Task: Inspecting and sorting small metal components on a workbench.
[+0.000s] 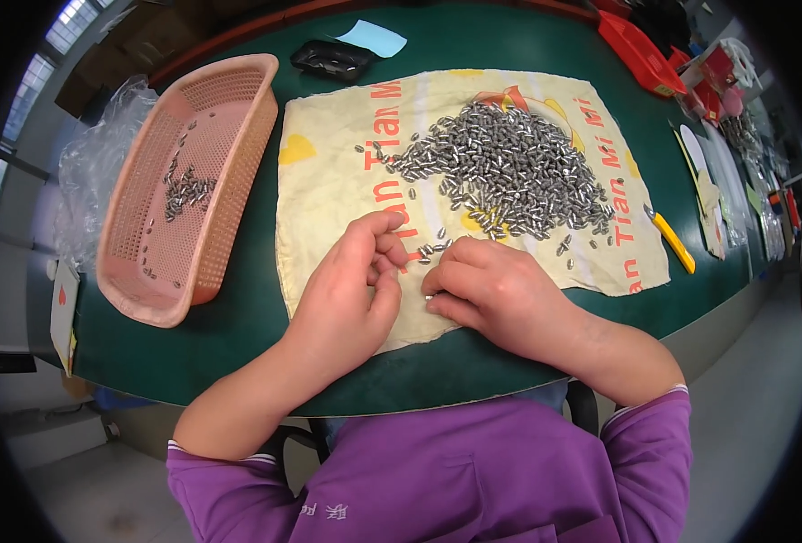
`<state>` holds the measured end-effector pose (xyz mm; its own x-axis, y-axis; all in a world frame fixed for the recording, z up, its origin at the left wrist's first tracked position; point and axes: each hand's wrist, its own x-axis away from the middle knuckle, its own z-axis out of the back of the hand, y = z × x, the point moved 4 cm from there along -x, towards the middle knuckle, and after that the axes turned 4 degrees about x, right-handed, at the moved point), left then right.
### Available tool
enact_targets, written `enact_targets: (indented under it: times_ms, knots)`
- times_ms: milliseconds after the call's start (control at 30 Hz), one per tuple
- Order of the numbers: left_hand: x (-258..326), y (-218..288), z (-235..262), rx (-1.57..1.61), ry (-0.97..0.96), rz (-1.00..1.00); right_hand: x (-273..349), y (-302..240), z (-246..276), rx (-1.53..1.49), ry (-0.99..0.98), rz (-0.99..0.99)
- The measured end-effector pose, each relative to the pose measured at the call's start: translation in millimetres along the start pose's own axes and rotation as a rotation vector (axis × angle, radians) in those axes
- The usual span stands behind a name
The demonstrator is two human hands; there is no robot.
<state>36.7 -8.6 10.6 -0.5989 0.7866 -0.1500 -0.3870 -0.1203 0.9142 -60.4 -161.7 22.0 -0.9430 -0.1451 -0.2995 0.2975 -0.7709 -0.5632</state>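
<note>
A large heap of small silver oval metal pieces (518,167) lies on a pale yellow cloth (328,217) with red print. In front of the heap, my right hand (500,290) pinches one small metal piece (430,297) between thumb and fingertips, low over the cloth. My left hand (351,285) is beside it, palm turned inward and fingers curled; whatever they may hold is hidden. A few loose metal pieces (432,247) are scattered on the cloth between the hands and the heap.
A pink perforated plastic basket (229,195) at left holds a smaller pile of such pieces, with clear plastic film (89,172) beyond it. A yellow cutter knife (674,244) lies at the cloth's right edge. A black tray (331,60) and red bin (640,54) stand farther back.
</note>
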Motion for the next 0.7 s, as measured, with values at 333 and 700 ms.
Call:
enact_targets:
  times_ms: [333, 700]
  knots:
    - [0.0, -3.0, -4.6, 0.028, -0.029, -0.029, 1.7, -7.4, 1.6, 0.035, -0.02, 0.015]
    - [-5.4, -10.4, -5.9, 0.702, -0.131, 0.297, 6.2, -5.7, -4.5, 0.196, -0.096, 0.046]
